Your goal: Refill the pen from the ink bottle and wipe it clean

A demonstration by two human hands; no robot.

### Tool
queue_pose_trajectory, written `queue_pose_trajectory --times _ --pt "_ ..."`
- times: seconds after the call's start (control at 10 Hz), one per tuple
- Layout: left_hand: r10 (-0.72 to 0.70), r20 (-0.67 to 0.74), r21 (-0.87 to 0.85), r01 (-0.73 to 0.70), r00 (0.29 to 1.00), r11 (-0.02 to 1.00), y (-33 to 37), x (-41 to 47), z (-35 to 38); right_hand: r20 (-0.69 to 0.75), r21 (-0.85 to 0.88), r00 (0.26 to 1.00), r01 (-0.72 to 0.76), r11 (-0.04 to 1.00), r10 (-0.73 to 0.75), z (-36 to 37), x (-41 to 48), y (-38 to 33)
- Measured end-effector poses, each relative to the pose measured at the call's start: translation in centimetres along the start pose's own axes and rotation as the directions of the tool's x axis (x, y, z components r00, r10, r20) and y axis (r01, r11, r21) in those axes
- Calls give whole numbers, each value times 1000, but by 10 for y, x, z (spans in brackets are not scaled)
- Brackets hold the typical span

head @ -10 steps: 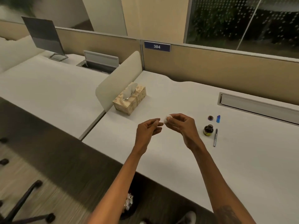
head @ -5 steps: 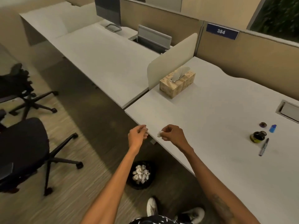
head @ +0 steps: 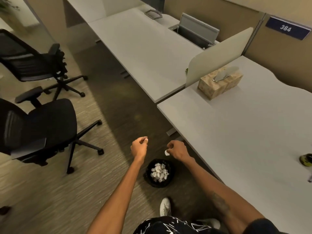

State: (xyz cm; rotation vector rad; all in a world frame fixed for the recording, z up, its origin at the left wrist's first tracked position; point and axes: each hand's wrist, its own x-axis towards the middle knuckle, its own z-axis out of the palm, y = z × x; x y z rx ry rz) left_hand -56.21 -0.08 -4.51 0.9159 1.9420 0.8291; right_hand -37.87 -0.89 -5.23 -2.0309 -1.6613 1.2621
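Both hands are out over the floor, left of the desk [head: 236, 132] edge. Right hand [head: 177, 150] is curled nearly closed, pinching a small white tissue wad [head: 167, 153] at the fingertips; the wad hangs above and slightly past the black waste bin [head: 159, 173], which holds crumpled white tissues. Left hand [head: 139, 146] is loosely closed with a bit of white at the fingertips, can't tell if it's tissue. Ink bottle [head: 306, 159] sits on the desk at the far right frame edge, cut off. Pen is barely visible below it, too cropped to describe. Tissue box [head: 219, 84] stands near the divider. 2 office chairs sit to the left.
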Motion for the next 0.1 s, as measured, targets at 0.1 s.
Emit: queue_pose_trajectory --times 0.1 --pt "19 -38 -27 -21 999 999 -1 3 1 32 35 999 -16 999 14 4 3 3"
